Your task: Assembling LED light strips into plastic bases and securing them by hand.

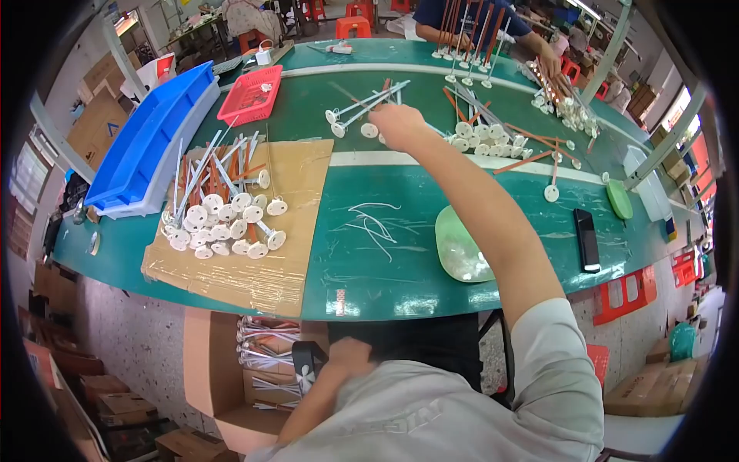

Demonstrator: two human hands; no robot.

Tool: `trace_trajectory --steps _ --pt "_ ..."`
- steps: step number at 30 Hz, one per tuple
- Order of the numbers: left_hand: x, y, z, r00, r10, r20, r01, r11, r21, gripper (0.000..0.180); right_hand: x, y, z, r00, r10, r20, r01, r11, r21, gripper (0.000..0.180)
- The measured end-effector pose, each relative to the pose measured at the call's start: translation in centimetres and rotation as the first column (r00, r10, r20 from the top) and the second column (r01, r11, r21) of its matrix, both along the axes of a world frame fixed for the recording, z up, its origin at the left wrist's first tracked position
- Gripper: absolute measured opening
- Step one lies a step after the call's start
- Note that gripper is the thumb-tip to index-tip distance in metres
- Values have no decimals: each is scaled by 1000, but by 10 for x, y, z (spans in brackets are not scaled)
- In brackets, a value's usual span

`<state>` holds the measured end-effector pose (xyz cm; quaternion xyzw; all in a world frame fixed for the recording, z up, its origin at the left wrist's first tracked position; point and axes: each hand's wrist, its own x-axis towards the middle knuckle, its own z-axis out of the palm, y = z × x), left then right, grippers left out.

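My right hand [396, 127] is stretched far across the green table, its fingers curled down over a few thin rods with white round discs [356, 115]. My arm and the back of the hand hide part of them. Low by my lap is my left hand [350, 356], smeared by motion, so its fingers do not show clearly. Beside it stands a black object with a white flower shape [308, 363]. Just right of where my right hand reaches lies another pile of disc-ended rods [485, 138], some brown, some grey.
A big heap of disc-ended rods [223, 223] covers cardboard [292, 262] at left, near a blue tray [154, 146] and red basket [250, 96]. White strands [373, 225], a green bowl [458, 246] and phone [586, 240] lie nearer. Opposite, a person's hand [549, 61] handles rods. Below, an open carton [212, 369] holds rods.
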<state>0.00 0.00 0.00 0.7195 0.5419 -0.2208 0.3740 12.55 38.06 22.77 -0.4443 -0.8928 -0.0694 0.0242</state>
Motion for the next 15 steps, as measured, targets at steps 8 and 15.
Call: trace_trajectory --steps 8,15 --pt "31 -46 8 913 304 270 -390 465 795 29 51 -39 37 955 112 -274 -92 992 86 25" --pt "19 -31 27 972 116 204 -203 852 482 24 101 -77 32 810 226 -540 -167 973 158 23"
